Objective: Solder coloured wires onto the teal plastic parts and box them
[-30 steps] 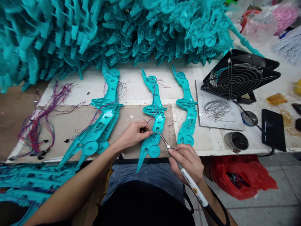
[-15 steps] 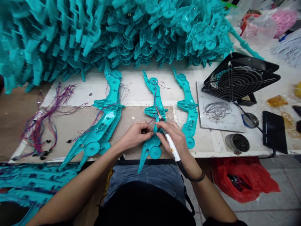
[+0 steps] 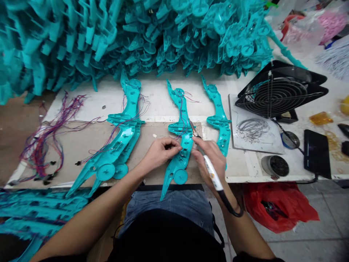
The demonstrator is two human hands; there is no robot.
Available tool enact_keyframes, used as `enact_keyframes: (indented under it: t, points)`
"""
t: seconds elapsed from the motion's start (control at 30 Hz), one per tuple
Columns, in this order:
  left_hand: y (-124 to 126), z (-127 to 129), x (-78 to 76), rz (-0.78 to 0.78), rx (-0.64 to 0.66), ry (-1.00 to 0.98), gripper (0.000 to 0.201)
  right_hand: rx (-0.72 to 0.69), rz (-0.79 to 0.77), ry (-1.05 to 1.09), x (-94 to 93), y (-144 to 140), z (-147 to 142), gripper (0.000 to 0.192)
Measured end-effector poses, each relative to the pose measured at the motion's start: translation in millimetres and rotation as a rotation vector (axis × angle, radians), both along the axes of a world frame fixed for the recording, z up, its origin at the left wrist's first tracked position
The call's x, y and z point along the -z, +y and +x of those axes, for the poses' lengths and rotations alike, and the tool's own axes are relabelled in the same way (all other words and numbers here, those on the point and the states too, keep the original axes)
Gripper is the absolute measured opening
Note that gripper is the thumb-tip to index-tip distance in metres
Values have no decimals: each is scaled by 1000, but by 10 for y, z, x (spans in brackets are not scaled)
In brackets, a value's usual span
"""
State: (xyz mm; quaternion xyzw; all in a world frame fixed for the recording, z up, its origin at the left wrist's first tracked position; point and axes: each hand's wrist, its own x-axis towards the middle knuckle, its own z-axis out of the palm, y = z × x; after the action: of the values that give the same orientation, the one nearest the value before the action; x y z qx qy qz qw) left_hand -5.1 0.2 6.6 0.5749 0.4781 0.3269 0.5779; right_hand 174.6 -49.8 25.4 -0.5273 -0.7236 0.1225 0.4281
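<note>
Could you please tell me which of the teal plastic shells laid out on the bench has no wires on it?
The rightmost teal plastic shell, beside the black fan; the others carry red-blue wires.

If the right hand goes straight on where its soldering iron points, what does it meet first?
Probably the turquoise shell lying right of the centre one; the right hand aims the soldering iron up-left, though depth is unclear.
</note>
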Motion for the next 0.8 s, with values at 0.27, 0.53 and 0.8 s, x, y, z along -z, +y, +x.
enact_keyframes:
  t: [0.27,0.53,0.8]
  points:
    - [5,108,55,106,9,173,5,38,20,170,-12,-448,199,22]
    - [-6,140,134,170,12,252,5,12,27,196,69,-467,184,22]
    - [-12,156,103,161,1,250,5,-12,20,133,67,-462,168,20]
